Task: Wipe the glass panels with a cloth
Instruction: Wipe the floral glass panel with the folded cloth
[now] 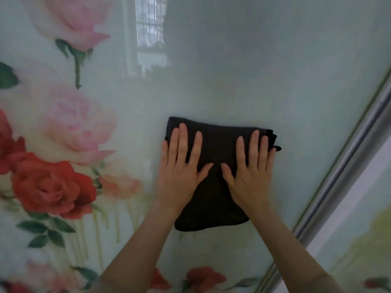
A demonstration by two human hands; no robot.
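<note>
A dark, nearly black cloth (218, 144) lies flat against a glossy glass panel (232, 70) printed with pink and red roses. My left hand (181, 166) presses on the cloth's left part with straight, spread fingers pointing up. My right hand (251, 168) presses on its right part the same way, its little finger near the cloth's folded right edge. Between my forearms the cloth's lower end hangs down.
A grey metal frame strip (347, 161) runs diagonally along the panel's right edge, with another printed panel (364, 240) beyond it. Rose prints (53, 187) fill the left side. A window reflection (150, 34) shows in the glass at the top.
</note>
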